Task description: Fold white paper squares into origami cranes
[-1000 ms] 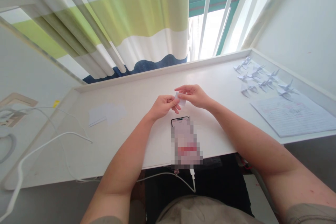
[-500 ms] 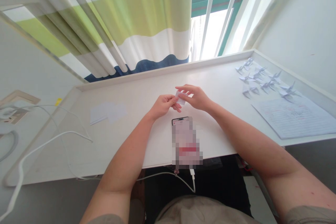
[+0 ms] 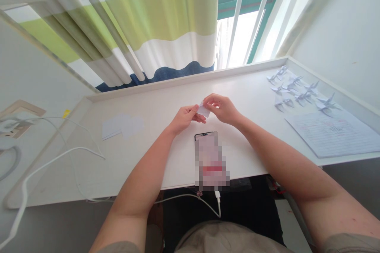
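A small piece of folded white paper (image 3: 203, 111) is held between my two hands above the middle of the white desk. My left hand (image 3: 187, 118) grips its left side, thumb on top and fingers beneath. At its upper right edge, my right hand (image 3: 220, 107) pinches the paper between thumb and fingertips. Just below the hands a phone (image 3: 210, 160) lies on the desk, its screen blurred out.
Several folded paper cranes (image 3: 303, 94) stand at the back right, behind written sheets (image 3: 335, 134). Blank paper pieces (image 3: 121, 126) lie at the left. White cables (image 3: 53, 162) cross the left side. A curtain (image 3: 166, 19) hangs behind the desk (image 3: 166, 97).
My right hand's fingers have curled in from a more spread pose and now pinch the paper's upper edge. The paper has tilted slightly. My left hand has barely moved.
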`<state>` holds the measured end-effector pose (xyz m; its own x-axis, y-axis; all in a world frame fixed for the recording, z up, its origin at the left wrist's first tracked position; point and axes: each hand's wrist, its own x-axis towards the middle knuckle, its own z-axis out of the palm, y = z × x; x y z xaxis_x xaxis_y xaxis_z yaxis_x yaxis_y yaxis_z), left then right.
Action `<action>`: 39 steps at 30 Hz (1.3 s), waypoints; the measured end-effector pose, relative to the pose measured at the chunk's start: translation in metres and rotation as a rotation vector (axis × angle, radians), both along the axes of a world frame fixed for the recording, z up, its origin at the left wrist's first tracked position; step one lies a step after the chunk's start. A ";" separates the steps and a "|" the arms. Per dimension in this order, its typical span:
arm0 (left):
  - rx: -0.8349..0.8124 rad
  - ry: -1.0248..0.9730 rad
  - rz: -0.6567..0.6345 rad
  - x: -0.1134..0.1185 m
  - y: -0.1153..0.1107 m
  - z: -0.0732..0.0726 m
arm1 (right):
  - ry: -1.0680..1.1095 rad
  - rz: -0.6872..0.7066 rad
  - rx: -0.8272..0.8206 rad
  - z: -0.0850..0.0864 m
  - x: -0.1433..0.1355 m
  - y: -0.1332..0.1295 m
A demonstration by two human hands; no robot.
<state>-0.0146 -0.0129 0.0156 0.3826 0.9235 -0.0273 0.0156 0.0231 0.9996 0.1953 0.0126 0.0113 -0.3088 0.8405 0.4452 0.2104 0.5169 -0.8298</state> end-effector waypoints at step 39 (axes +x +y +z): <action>0.028 -0.041 0.215 0.018 -0.008 0.005 | 0.166 -0.089 -0.073 0.004 -0.013 -0.009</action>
<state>0.0036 -0.0204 0.0210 0.1775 0.9841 0.0113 -0.0274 -0.0065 0.9996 0.1821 0.0031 0.0155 -0.1592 0.8931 0.4208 0.1101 0.4396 -0.8914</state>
